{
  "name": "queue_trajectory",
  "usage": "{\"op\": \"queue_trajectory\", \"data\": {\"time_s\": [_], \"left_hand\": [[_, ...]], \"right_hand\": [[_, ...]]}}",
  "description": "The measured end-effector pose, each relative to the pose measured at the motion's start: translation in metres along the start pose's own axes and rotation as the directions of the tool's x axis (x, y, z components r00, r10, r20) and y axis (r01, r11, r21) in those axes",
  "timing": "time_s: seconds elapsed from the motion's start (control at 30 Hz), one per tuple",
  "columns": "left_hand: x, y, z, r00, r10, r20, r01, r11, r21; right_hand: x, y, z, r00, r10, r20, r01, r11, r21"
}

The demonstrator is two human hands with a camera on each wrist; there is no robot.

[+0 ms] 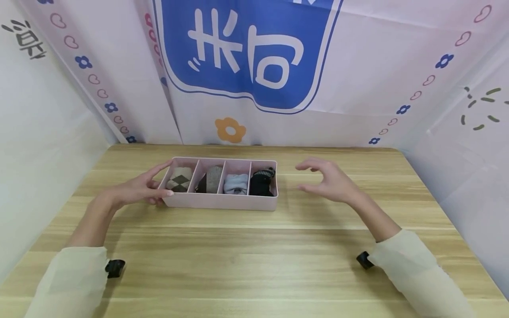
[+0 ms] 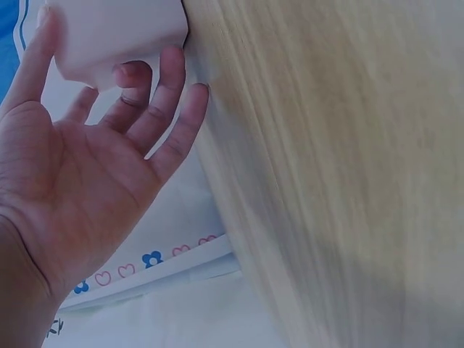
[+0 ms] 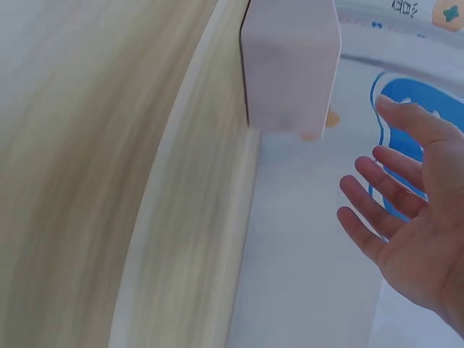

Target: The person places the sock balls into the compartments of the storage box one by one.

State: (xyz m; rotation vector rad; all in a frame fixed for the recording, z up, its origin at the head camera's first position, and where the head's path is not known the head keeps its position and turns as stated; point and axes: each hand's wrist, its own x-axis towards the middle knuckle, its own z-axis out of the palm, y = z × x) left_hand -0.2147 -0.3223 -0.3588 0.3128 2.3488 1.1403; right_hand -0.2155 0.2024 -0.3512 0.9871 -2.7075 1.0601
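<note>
A pale pink divided storage box (image 1: 218,202) stands on the table, with rolled socks in its compartments. From left to right lie an argyle sock roll (image 1: 180,180), a grey and dark one (image 1: 212,179), a light blue one (image 1: 236,183) and a black one (image 1: 262,182). My left hand (image 1: 133,191) grips the box's left end, thumb at the front rim and index finger at the back corner. In the left wrist view its other fingers curl by the end wall. Right of the box, apart from it, my right hand (image 1: 332,181) holds nothing, fingers spread and loosely bent.
The wooden table (image 1: 246,265) extends in front of the box and to both sides. Behind it hangs a white printed cloth (image 1: 342,128) with a blue sign, and white cloth walls flank the table. Small black devices (image 1: 115,268) show at both sleeves.
</note>
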Motion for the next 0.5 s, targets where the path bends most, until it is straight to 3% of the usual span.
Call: {"op": "queue_trajectory", "data": {"time_s": [0.23,0.3,0.4,0.5], "left_hand": [[-0.004,-0.001,0.000,1.000,0.029,0.012,-0.029,0.999,0.039],[-0.004,-0.001,0.000,1.000,0.026,0.013,-0.027,0.998,0.052],[-0.004,-0.001,0.001,1.000,0.022,-0.013,-0.021,0.997,0.072],[-0.003,-0.001,0.002,0.994,0.047,-0.098,-0.032,0.989,0.147]], "right_hand": [[-0.039,0.025,-0.034,0.995,0.100,-0.005,-0.100,0.990,-0.097],[-0.050,0.032,-0.046,0.990,0.144,-0.002,-0.142,0.976,-0.166],[-0.063,0.043,-0.061,0.973,0.231,0.002,-0.219,0.926,-0.309],[-0.073,0.053,-0.069,0.955,0.295,-0.021,-0.271,0.845,-0.461]]}}
